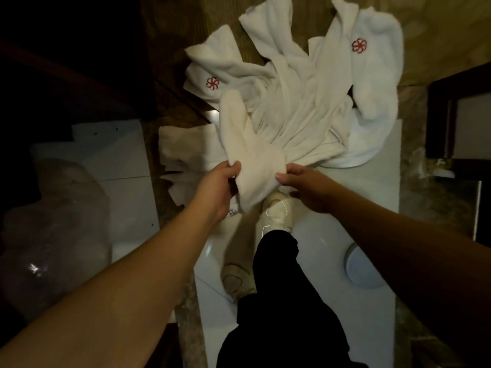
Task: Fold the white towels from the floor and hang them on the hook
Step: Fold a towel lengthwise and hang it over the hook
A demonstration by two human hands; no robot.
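White terry cloth fills the middle of my view: I am looking down at a heap of towels [289, 102] spread over the floor [332, 261], which is pale glossy tile near me and brown marbled stone farther off. Both of my hands are on the nearest towel [255, 166], which is bunched and lifted at its near end while the rest of it trails back into the heap. My left hand [216, 189] has its fingers curled over the towel's left edge and pinches the fabric there; my right hand [303, 185] has thumb and fingers closed on the right edge, thumbnail facing me. Between the two grips a short flap hangs down, just above my forward shoe [276, 213]. Two other towels in the pile show a red pinwheel emblem, one on the left [212, 83] and one at the upper right [359, 45], and both lie flat on the floor. More white cloth [183, 152] lies to the left of the held towel, partly under it. My other shoe [235, 282] and a black trouser leg [276, 261] are below the hands. A round pale disc [364, 266] sits on the tile at the right, and a dim clear plastic bag [53, 235] bulks at the far left. I cannot see a hook from here.
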